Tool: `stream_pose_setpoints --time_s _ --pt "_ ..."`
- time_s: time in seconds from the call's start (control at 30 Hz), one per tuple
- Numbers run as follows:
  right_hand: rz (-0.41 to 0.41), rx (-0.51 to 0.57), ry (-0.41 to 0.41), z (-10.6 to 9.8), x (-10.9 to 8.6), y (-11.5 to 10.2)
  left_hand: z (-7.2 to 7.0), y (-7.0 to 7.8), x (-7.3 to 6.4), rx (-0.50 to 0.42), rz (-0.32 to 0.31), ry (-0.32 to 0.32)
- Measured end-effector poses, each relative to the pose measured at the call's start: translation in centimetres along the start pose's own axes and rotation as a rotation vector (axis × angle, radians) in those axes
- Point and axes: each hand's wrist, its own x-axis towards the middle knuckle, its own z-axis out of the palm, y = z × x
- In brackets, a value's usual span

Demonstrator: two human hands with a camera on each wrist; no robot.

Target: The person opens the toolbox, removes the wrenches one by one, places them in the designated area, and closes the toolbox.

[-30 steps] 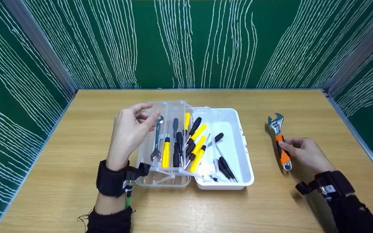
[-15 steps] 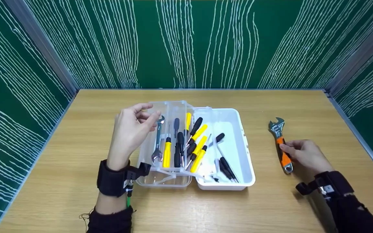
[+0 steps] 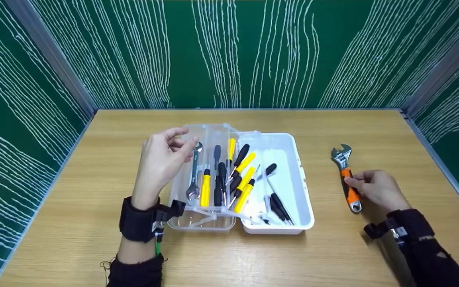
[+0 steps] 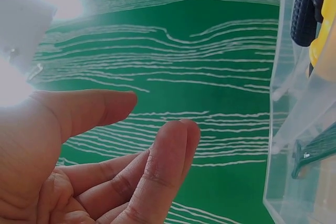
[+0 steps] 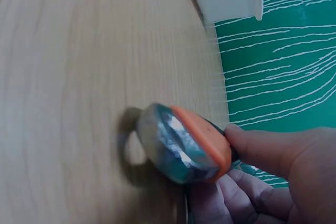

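An adjustable wrench point(image 3: 349, 185) with an orange and black handle lies at the right of the table in the head view, its steel head pointing away from me. My right hand point(image 3: 377, 189) pinches its handle between thumb and fingers; in the right wrist view the handle end point(image 5: 178, 145) shows close over the wood. At the left, my left hand point(image 3: 161, 159) hovers with loosely bent fingers and nothing between them. Beside it, the clear tray point(image 3: 175, 183) of the toolbox holds a double-ended wrench point(image 3: 194, 171) and a yellow screwdriver point(image 3: 205, 189).
The white toolbox base point(image 3: 293, 179) stands mid-table, holding several black-handled tools point(image 3: 279, 207). More yellow and black screwdrivers point(image 3: 244, 195) lie in the clear trays between. Green walls point(image 3: 245, 56) with white lines enclose the wooden table point(image 3: 134, 119) at the back and sides.
The adjustable wrench has shifted slightly toward me and down in the head view, with the right hand still pinching it. The left hand has stayed nearly where it was.
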Motion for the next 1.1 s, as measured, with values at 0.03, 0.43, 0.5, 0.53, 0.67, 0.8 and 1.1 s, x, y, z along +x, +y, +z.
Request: stream_pose_setpoints --time_s 0.03,0.43,0.5,0.53,0.67,0.8,1.1 --pt "-0.01 -0.007 0.008 0.03 -0.01 0.01 0.0 0.02 -0.02 -0.002 0.0 0.0" --pt "-0.022 -0.034 0.038 0.2 -0.04 -0.15 0.01 0.12 -0.05 0.023 0.004 0.0" --pt "-0.024 -0.034 0.035 0.22 -0.04 -0.19 0.01 0.15 -0.05 0.032 0.005 0.0" --pt "-0.026 -0.035 0.034 0.22 -0.02 -0.19 0.0 0.16 -0.06 0.033 0.004 0.0" --pt "-0.037 -0.026 0.026 0.3 0.0 -0.14 -0.04 0.2 -0.1 0.027 0.006 0.001" --pt "-0.031 -0.012 0.018 0.29 0.01 -0.15 -0.06 0.22 -0.16 0.01 0.01 -0.002" --pt "-0.062 -0.014 0.051 0.24 -0.15 0.17 0.01 0.36 -0.11 0.001 0.001 -0.01"
